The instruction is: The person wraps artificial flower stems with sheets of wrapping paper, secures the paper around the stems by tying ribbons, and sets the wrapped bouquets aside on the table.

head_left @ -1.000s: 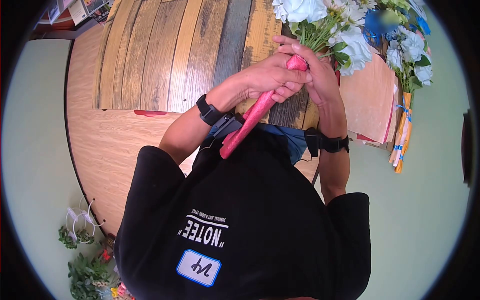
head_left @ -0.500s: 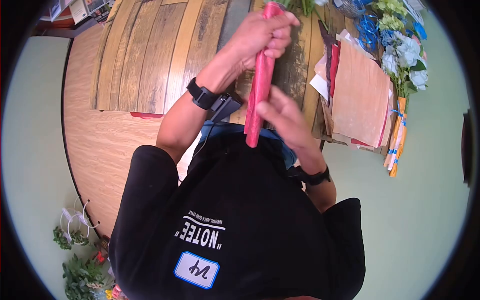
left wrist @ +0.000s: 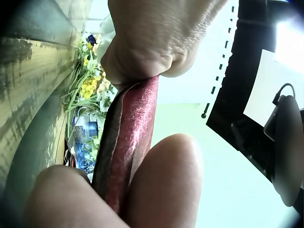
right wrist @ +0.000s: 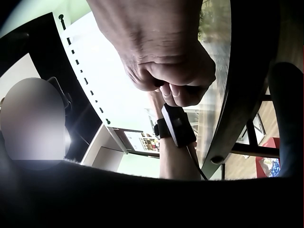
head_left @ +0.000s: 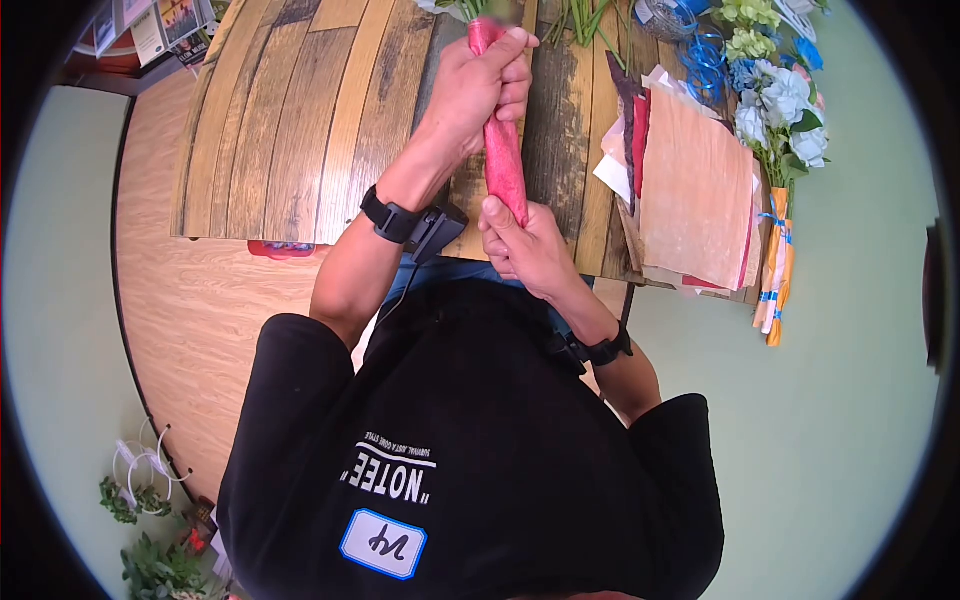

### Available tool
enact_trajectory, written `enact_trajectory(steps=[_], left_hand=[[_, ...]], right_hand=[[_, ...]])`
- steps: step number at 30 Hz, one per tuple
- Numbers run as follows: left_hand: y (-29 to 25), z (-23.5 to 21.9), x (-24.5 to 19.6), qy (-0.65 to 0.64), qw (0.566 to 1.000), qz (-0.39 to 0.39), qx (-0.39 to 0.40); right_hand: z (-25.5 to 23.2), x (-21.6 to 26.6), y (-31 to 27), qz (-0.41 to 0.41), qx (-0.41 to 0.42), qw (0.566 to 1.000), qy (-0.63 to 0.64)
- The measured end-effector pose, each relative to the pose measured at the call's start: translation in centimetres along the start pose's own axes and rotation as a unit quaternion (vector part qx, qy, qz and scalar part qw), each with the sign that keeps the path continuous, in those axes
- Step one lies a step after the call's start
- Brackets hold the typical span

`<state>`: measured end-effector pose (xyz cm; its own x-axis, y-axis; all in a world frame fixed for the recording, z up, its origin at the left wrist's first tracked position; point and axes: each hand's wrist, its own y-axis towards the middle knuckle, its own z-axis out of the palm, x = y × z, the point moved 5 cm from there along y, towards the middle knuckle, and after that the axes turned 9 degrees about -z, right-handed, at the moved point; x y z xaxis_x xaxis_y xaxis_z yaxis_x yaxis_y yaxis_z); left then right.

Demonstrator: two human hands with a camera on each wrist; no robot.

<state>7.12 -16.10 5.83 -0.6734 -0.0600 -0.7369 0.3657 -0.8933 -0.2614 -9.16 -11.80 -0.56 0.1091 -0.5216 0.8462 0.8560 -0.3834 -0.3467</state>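
Observation:
A pink-red paper wrap (head_left: 505, 165), rolled into a narrow tube, surrounds the stems of a bunch of flowers. White petals (head_left: 440, 5) from it just show at the top edge of the head view. My left hand (head_left: 478, 92) grips the wrap near its upper end, fingers curled round it. At the lower end, my right hand (head_left: 530, 248) holds it with the thumb along the front. The left wrist view shows the shiny wrap (left wrist: 137, 123) running down from my left hand to the other hand's fingertips (left wrist: 168, 175). In the right wrist view the wrap is hidden behind my curled right hand.
Sheets of wrapping paper (head_left: 695, 190) lie stacked at the right of the wooden table (head_left: 300, 130). Blue ribbon (head_left: 702, 65) sits behind them. A pale blue bouquet (head_left: 785, 100) with an orange-wrapped handle lies at the right edge. Green stems (head_left: 580, 20) rest at the back.
My right hand has left the top of the stems and come down to hold the wrap's lower end. My left hand has carried the bunch leftward and forward, and the wrap now points more straight ahead.

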Motion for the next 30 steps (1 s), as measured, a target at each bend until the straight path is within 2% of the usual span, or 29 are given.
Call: enact_trajectory(steps=[3, 8, 10, 11, 12, 15, 16, 22, 26, 28, 30], left_hand=[[-0.2, 0.1, 0.0, 0.008, 1.0, 0.013, 0.002], [-0.7, 0.2, 0.2, 0.003, 1.0, 0.001, -0.018], [-0.7, -0.2, 0.5, 0.001, 1.0, 0.0, 0.004], [-0.8, -0.2, 0.6, -0.007, 1.0, -0.002, 0.005], [-1.1, -0.1, 0.9, -0.016, 1.0, -0.007, 0.007], [-1.7, 0.2, 1.6, -0.034, 0.999, -0.012, 0.011], [-1.7, -0.1, 1.8, -0.05, 0.999, -0.012, 0.007], [-2.1, -1.9, 2.5, -0.054, 0.998, -0.01, 0.012], [-2.3, -2.5, 2.7, -0.058, 0.998, 0.006, 0.004], [-2.2, -3.2, 2.6, -0.048, 0.998, 0.017, -0.038], [-1.9, -3.6, 2.6, -0.05, 0.998, 0.019, -0.033]], right_hand=[[0.1, 0.2, -0.3, 0.008, 0.003, 1.0, -0.003], [-0.8, 0.7, -0.2, -0.027, 0.028, 0.998, -0.046], [-0.4, 1.0, -0.1, -0.037, 0.126, 0.987, -0.091], [-0.1, 1.4, 0.2, -0.079, 0.114, 0.987, -0.076], [-0.1, 1.8, 0.3, -0.085, 0.11, 0.987, -0.077], [-0.1, 2.5, 0.3, -0.005, 0.058, 0.998, -0.021], [-0.2, 2.3, 0.3, -0.01, 0.047, 0.999, -0.021], [0.5, 0.3, 0.4, 0.028, 0.068, 0.997, 0.014], [0.9, 0.9, 0.3, 0.026, 0.07, 0.997, 0.026], [1.2, 1.5, 0.4, -0.004, 0.059, 0.998, 0.023], [1.0, 2.0, 0.6, -0.061, 0.032, 0.998, -0.002]])
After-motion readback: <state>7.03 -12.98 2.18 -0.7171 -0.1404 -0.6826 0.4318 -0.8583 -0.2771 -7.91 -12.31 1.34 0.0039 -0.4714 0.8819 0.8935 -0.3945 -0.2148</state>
